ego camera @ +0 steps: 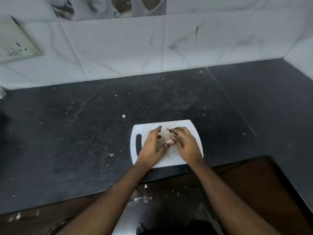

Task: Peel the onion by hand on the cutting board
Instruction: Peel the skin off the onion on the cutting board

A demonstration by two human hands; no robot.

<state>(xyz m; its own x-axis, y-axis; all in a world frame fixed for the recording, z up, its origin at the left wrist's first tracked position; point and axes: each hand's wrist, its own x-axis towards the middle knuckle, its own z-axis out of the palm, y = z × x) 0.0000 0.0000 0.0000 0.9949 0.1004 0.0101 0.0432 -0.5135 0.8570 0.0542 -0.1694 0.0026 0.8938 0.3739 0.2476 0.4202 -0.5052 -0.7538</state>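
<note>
At the board's (189,128) middle, both hands (153,146) (185,145) pinch the onion (168,140); better peel loose skin gently outward.

One head cam only, wide-angle, looking fwd & steeply down; surface (84,133) fills mid frame, tiled wall (203,39) across top, forearms enter from bottom edge.

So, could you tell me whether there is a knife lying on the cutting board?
No, the white cutting board holds only the onion between the hands.
</note>
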